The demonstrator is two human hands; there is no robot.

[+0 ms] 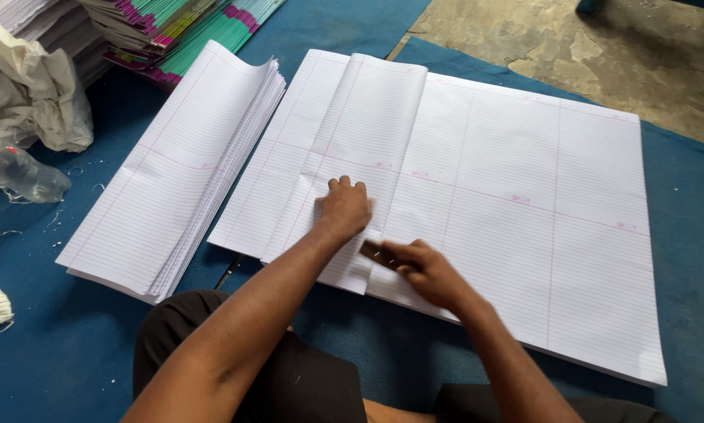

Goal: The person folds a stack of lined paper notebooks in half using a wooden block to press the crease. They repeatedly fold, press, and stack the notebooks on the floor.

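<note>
Sitting on a blue mat [70,345] with dark-trousered knees at the near edge, this person has both arms stretched out over a big ruled sheet [524,204]. Nearest is the right hand [422,270], fingers curled shut around a small dark tool [375,254] that's pressed flat against the paper close to the sheet's near edge. It's a bit blurred, so I can't tell exactly what the tool is. Just past it, the left hand [342,207] lies palm down with fingers loosely bent, pressing on a folded flap [360,157] of the sheet and not gripping anything.

That sheet is white with fine grey lines and pink margin lines, plus tiny pink marks dotted along the middle. It covers most of the mat's right half, and the flap is doubled over on its left part, running from near edge to far edge.

Left of it, just beside, there's a thick stack [179,172] of the same ruled paper, already folded, top leaves curling up at the far end.

At the mat's left edge sit crumpled white sacks [30,94] and clear plastic. Far left corner: piles of teal and pink covers [187,31]. Far right, bare concrete floor [571,47].
</note>
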